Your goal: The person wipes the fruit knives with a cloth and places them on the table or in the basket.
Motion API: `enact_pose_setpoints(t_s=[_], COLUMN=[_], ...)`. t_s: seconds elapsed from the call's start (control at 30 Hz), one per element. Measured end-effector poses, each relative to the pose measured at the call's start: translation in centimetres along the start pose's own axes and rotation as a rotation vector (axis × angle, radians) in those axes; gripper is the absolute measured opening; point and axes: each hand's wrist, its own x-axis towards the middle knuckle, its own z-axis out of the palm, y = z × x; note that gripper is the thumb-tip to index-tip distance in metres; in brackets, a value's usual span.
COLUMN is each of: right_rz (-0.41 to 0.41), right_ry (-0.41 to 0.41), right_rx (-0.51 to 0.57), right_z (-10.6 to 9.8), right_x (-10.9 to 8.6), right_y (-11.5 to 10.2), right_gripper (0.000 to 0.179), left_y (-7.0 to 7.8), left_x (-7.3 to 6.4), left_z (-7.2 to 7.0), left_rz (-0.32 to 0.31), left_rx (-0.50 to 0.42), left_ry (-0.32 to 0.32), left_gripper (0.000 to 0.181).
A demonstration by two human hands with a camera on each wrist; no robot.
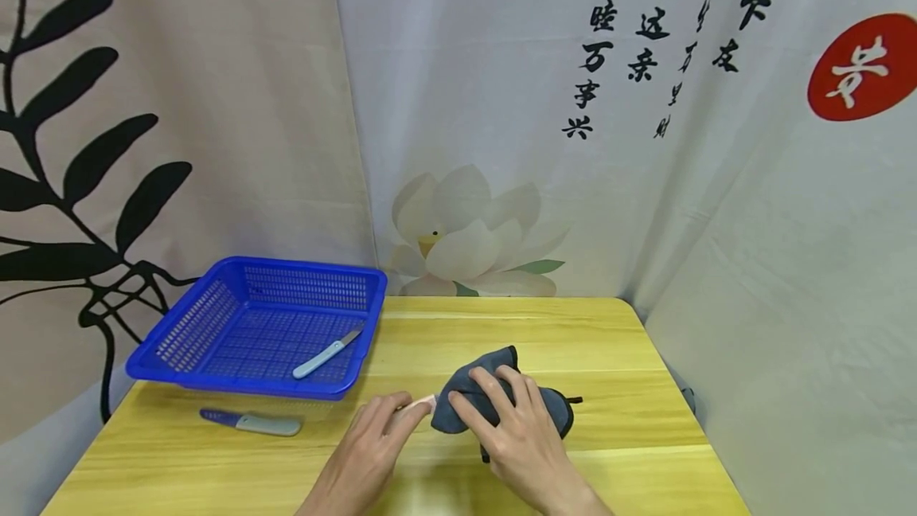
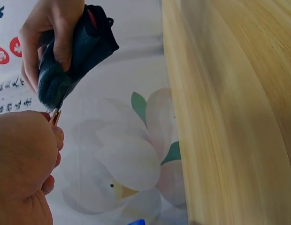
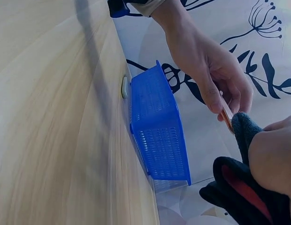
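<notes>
My left hand [image 1: 372, 440] pinches the slim pale handle of a knife [image 1: 424, 403]. From the handle, a thin blade edge runs into a folded dark grey-blue cloth [image 1: 555, 408] with black edging and a small loop; most of the blade is hidden by it. The right hand [image 1: 519, 432] grips the cloth from above, fingers spread over its folds, just right of the left hand. In the left wrist view the cloth [image 2: 84, 51] wraps around the blade close to the left fingertips. A red inner side of the cloth [image 3: 244, 187] shows in the right wrist view.
A blue plastic basket [image 1: 243, 383] stands at the table's back left, with a light-blue-handled knife [image 1: 322, 358] lying inside. In front of it on the wooden table [image 1: 609, 484] lies another knife [image 1: 265, 424] with a pale handle and blue blade part. Printed curtains hang behind.
</notes>
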Motion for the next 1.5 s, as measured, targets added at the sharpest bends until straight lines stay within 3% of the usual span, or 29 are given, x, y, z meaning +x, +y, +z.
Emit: enact_pose_setpoints(t_s=[0.27,0.7,0.83,1.13,1.3,1.5], right_rz=[0.014,0.04,0.049,0.119,0.111,0.015], right_ry=[0.011,0.04,0.053,0.067,0.1,0.116], right_rx=[-0.011,-0.017,-0.034,-0.02,-0.002,0.021], right_z=[-0.1,0.1,0.1,-0.7,-1.1,-0.9], right_x=[-0.3,-0.9,-1.2,-2.1,-1.8,-0.8], right_y=[0.9,2.2,2.7,4.7,4.1,2.0], right_gripper=[0.082,0.059,0.05,0.056,0.052,0.049], left_y=[-0.1,-0.5,-0.5,-0.7,-0.8,-0.4], left_x=[-0.2,-0.2,-0.3,-0.4,0.0,0.3], left_z=[-0.2,0.1,0.0,-0.4,-0.3,0.0], left_rz=[-0.024,0.008,-0.008,-0.032,-0.018,-0.019], left_rx=[0.014,0.003,0.002,0.01,0.012,-0.016], left_ry=[-0.016,0.061,0.037,0.007,0.031,0.009], left_gripper=[0.058,0.05,0.052,0.054,0.053,0.056])
